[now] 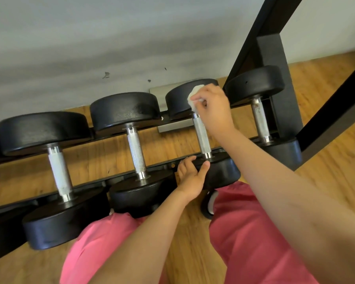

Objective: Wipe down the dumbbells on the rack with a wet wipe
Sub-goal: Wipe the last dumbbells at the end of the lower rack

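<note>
From my remote feed I see 4 dumbbells lying across the rack [158, 167], handles running near to far. The one being cleaned is the 3rd dumbbell [201, 134] from the left.

The right hand [213, 107] reaches to the far end of it. Its fingers are curled tight around a crumpled white wipe [194, 97], which bulges out on the hand's left side and presses against the far weight [177, 99], just above where the handle joins. The wipe sits between the fingertips and the black rubber, touching both.

The left hand [191, 177] is at the near end of the same dumbbell. It lies loosely spread on the near weight [221, 173], thumb stretched out straight across the inner face close to the handle's collar, fingers bent lightly over the left edge beside the rail. It holds nothing.

To the left lie the 2nd dumbbell [135, 150] and the 1st dumbbell [59, 171]; the 4th dumbbell [259, 121] is to the right, beside a black frame [264, 37]. Pink trousers [103, 242] fill the near edge over a wooden floor [326, 160].
</note>
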Tool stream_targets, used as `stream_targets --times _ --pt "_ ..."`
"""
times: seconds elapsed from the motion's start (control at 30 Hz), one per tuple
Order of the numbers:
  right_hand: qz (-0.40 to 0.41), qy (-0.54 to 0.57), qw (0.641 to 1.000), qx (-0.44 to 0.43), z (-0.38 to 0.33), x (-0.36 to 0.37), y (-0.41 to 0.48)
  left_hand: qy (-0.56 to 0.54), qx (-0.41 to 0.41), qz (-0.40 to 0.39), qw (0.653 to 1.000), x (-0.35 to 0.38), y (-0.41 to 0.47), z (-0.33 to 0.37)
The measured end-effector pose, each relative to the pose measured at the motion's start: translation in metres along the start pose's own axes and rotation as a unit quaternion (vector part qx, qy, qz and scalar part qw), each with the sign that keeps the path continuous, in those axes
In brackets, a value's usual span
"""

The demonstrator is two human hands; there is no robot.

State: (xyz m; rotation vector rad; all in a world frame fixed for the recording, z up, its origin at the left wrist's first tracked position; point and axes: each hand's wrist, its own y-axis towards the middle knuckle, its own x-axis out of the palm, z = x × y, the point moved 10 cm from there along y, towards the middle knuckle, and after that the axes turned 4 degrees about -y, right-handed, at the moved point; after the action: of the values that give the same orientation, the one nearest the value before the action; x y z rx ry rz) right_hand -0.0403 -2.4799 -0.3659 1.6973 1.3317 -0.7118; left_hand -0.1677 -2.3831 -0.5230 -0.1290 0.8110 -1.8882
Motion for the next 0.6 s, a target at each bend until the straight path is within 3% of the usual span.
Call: stream_targets --times 0.1,0.17,0.33,0.4,0.6 --pt "-0.058 -0.023 0.996 -0.066 -0.013 0.013 -0.003 0.0 0.002 0.005 1.0 0.0 -0.001 0.0" --pt "-0.038 -0.011 0.997 -0.065 -0.004 0.004 -0.002 -0.003 0.007 0.008 1.0 -0.001 -0.001 0.001" --pt "0.082 0.094 0.984 0.123 0.062 -0.028 0.001 -0.006 0.012 0.017 1.0 -0.002 0.0 0.0" --pt "0.096 0.114 0.975 0.164 0.073 -0.028 -0.001 -0.004 0.015 0.02 1.0 -0.002 0.0 0.0" --pt "0.068 0.041 0.997 0.024 0.011 -0.008 -0.004 0.022 0.007 0.01 1.0 -0.003 0.0 0.0"
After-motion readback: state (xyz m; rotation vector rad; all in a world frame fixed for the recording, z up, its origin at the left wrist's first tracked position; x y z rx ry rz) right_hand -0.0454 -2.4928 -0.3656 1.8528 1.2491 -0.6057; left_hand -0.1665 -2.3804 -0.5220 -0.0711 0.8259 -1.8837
